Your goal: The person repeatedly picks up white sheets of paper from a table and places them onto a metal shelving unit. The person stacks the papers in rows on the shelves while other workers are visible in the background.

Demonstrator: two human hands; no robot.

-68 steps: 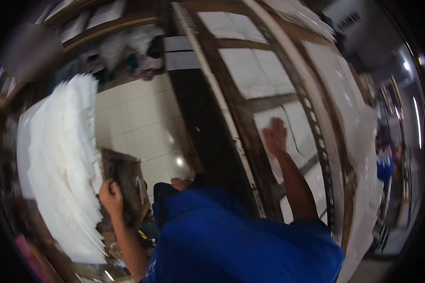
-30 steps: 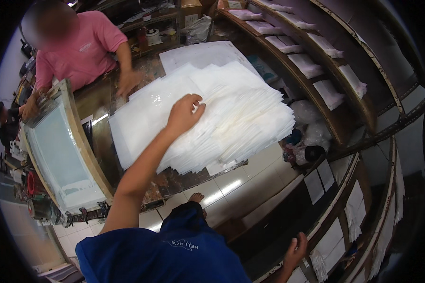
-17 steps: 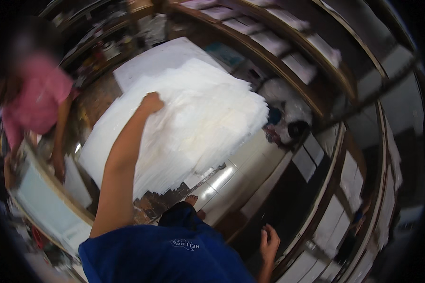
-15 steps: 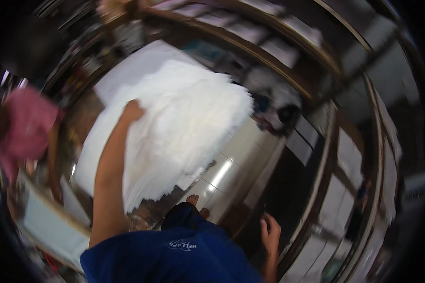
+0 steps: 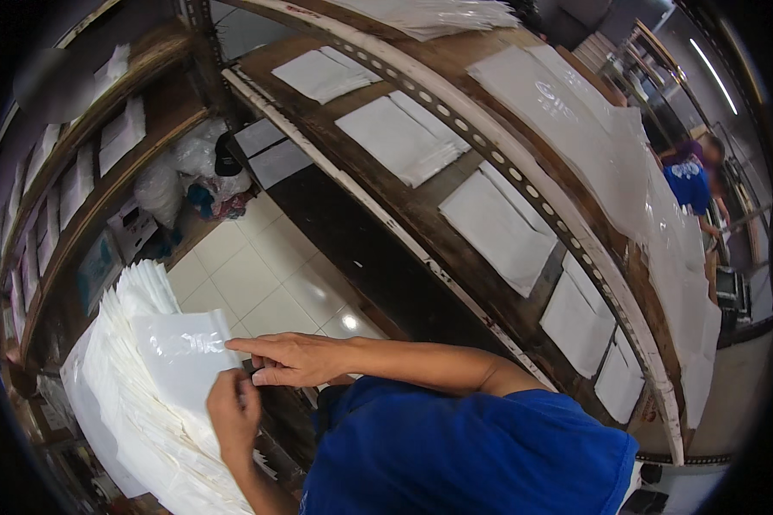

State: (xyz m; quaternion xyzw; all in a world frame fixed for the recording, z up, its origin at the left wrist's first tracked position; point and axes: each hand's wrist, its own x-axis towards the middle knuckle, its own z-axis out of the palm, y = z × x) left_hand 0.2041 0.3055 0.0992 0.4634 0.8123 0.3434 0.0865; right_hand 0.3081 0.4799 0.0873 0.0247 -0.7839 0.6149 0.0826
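A translucent white plastic bag (image 5: pixel 179 350) lies on top of a large, uneven pile of similar white bags (image 5: pixel 116 378) at the lower left. My left hand (image 5: pixel 234 410) is at the bag's near right edge, fingers curled closed on it; the fingertips are partly hidden. Just beyond it, my right hand (image 5: pixel 299 358) reaches in from the right. Its index finger is stretched out with the tip touching the bag's right edge, and the thumb stands apart below.
A metal-edged shelf (image 5: pixel 455 120) curves across the right, bearing several stacks of white bags (image 5: pixel 404 137). More stacks line wooden shelves (image 5: pixel 112 189) at left. Clear plastic bundles (image 5: pixel 159 189) sit by the tiled floor (image 5: pixel 270 257). A person in blue (image 5: pixel 689 184) is at far right.
My view has swung right, so the pile now sits lower left. My left hand has moved from the pile's top to the bag's edge; my right hand has come up from my side to it.
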